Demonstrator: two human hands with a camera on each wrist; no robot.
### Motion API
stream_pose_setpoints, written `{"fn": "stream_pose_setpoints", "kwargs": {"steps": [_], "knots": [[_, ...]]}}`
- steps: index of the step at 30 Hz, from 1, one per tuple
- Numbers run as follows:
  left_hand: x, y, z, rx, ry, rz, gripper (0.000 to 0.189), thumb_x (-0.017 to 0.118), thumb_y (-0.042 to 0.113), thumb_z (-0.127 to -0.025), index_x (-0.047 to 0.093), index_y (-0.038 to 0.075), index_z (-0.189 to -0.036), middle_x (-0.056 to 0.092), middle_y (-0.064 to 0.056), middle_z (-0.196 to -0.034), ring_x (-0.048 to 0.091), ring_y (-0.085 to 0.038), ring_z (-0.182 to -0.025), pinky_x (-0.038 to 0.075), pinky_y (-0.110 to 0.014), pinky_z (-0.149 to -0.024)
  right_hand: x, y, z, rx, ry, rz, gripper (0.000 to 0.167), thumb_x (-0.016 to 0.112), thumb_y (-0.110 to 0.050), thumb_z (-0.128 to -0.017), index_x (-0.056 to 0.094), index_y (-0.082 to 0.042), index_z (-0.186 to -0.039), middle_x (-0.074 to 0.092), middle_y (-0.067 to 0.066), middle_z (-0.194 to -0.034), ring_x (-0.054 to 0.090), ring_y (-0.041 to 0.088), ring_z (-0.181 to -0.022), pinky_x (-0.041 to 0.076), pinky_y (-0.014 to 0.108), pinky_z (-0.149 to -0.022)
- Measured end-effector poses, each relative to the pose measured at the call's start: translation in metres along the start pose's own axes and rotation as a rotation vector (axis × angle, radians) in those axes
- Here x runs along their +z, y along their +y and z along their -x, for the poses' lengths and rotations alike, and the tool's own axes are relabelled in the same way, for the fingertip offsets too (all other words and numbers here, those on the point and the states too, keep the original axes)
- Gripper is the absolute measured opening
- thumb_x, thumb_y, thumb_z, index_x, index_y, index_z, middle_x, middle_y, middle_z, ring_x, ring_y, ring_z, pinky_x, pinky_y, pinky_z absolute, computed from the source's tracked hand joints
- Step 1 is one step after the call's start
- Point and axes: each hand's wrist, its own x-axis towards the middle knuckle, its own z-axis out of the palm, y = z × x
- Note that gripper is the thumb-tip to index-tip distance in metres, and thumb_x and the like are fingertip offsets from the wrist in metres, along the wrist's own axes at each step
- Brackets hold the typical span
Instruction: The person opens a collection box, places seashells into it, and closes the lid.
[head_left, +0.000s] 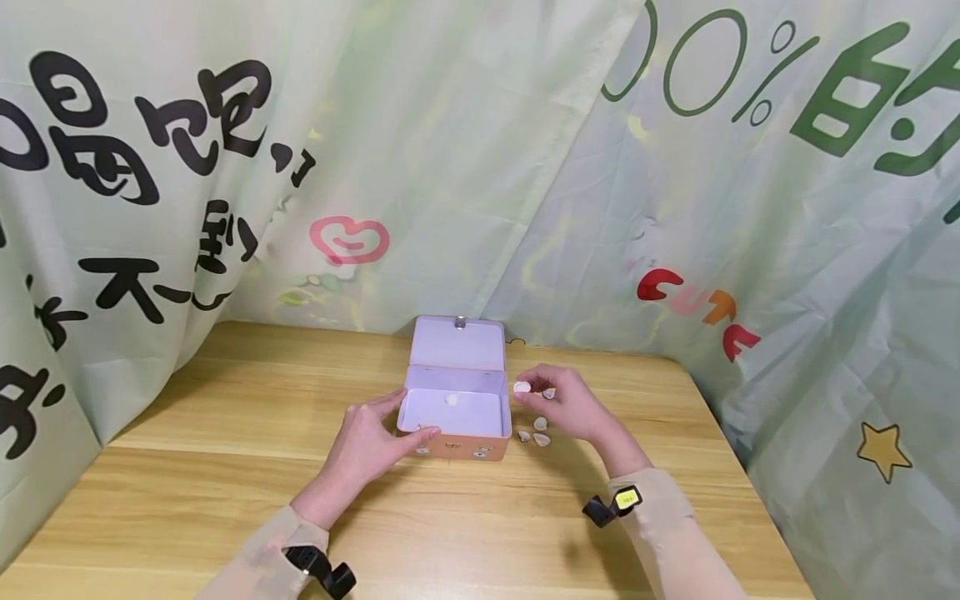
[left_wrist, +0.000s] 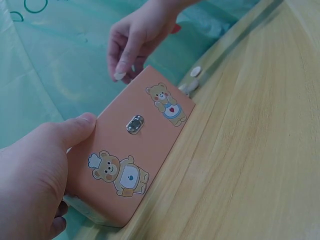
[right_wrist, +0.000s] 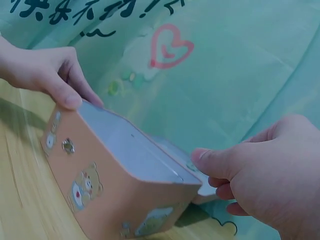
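Observation:
An orange tin box (head_left: 468, 447) with bear pictures and a metal clasp stands on the table, its lavender lid (head_left: 457, 346) swung up at the back. My left hand (head_left: 365, 439) grips its left end, thumb on the front rim and fingers along the side. Inside the box lies one small white seashell (head_left: 452, 400). Just off the box's right rim, my right hand (head_left: 564, 403) pinches another white seashell (head_left: 522, 387) between thumb and fingertips. In the right wrist view the right hand (right_wrist: 272, 175) hides that shell. Several shells (head_left: 541, 439) lie on the table right of the box.
The wooden table (head_left: 465, 533) carries the box near its far edge. Printed curtains (head_left: 420, 167) hang behind it and at both sides. A dark wrist camera (head_left: 322, 571) is strapped to the left sleeve, another (head_left: 600, 510) to the right.

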Motion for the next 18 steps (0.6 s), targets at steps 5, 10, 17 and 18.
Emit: {"fn": "stream_pose_setpoints", "kwargs": {"steps": [5, 10, 17, 18], "knots": [[0.000, 0.000, 0.000, 0.002, 0.005, -0.006, 0.096, 0.090, 0.065, -0.075, 0.066, -0.001, -0.140, 0.067, -0.035, -0.123, 0.023, 0.002, -0.036, 0.043, -0.029, -0.044, 0.005, -0.010, -0.008, -0.007, -0.013, -0.009, 0.022, 0.079, -0.013, -0.098, 0.077, 0.001, -0.115, 0.074, -0.001, -0.097, 0.069, 0.018, -0.090, 0.059, 0.045, -0.082], [0.000, 0.000, 0.000, 0.013, 0.013, -0.012, 0.096, 0.090, 0.065, -0.075, 0.066, -0.002, -0.140, 0.071, -0.034, -0.114, 0.023, 0.003, -0.036, 0.043, -0.029, -0.044, 0.013, -0.018, -0.016, -0.009, -0.026, -0.007, 0.024, 0.079, -0.013, -0.098, 0.077, 0.001, -0.117, 0.074, -0.002, -0.100, 0.068, 0.015, -0.089, 0.059, 0.043, -0.086], [-0.001, 0.000, 0.001, 0.020, 0.014, -0.019, 0.096, 0.090, 0.066, -0.075, 0.067, -0.001, -0.139, 0.072, -0.033, -0.112, 0.026, 0.003, -0.036, 0.043, -0.030, -0.045, 0.023, -0.027, -0.027, -0.023, -0.052, -0.029, 0.022, 0.079, -0.015, -0.098, 0.078, -0.001, -0.114, 0.074, -0.002, -0.098, 0.067, 0.016, -0.090, 0.058, 0.048, -0.086], [-0.001, 0.000, 0.001, 0.020, 0.014, -0.021, 0.096, 0.090, 0.066, -0.075, 0.067, -0.001, -0.139, 0.071, -0.034, -0.114, 0.027, 0.003, -0.036, 0.043, -0.030, -0.045, 0.025, -0.028, -0.028, -0.025, -0.056, -0.031, 0.022, 0.079, -0.015, -0.098, 0.078, -0.001, -0.115, 0.074, -0.003, -0.098, 0.067, 0.016, -0.090, 0.058, 0.048, -0.086]]}}
